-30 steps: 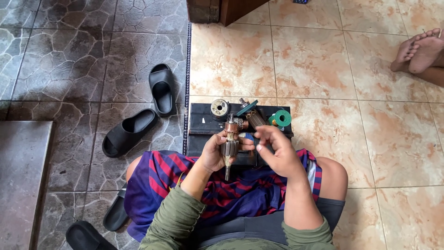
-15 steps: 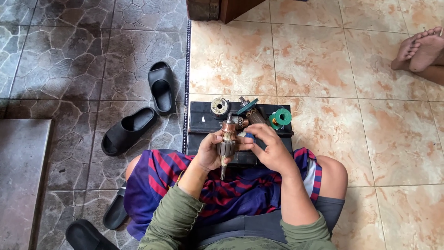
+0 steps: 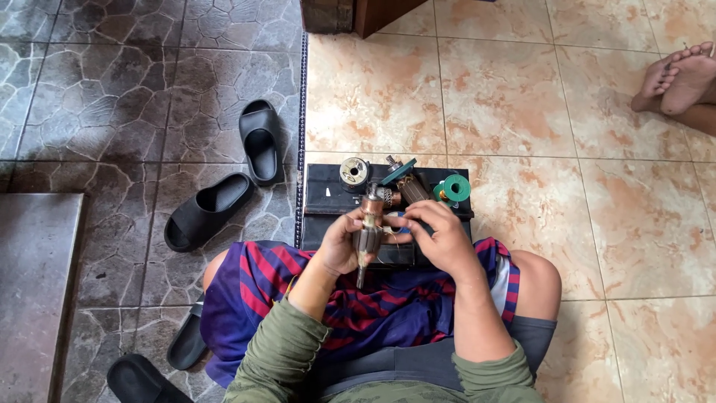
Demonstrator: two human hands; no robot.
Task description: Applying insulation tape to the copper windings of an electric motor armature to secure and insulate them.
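Glossy beige tile floor (image 3: 507, 97) is meeting dark stone-patterned paving (image 3: 112, 89) along a line running just left of where the person is sitting, striped blue-and-red cloth (image 3: 373, 306) lying across the lap below the grip. Beyond the grip a flat black tray-like board (image 3: 324, 201) is lying on the tiles, carrying a round silvery spool (image 3: 353, 173), a green wire spool (image 3: 455, 186) and a teal-handled tool (image 3: 400, 170). Well to the left of the grip, black rubber slide sandals (image 3: 261, 142) are lying scattered on the paving; another person's bare feet (image 3: 682, 75) are resting far off to the upper right.

The left hand (image 3: 339, 246) is wrapping closed around a copper-wound motor armature with a steel shaft (image 3: 368, 233), holding it nearly upright, shaft tip pointing down toward the lap. The right hand (image 3: 440, 235) is reaching in from the right, its fingers curling together at the armature's upper end; whether they are pinching a wire there or only touching the windings I cannot tell.

As a judgement: the armature is hanging over the lap with only one hand gripping it, so a loosening hold could be letting it slide down, and a hard pull at the top could be damaging the fine copper winding.
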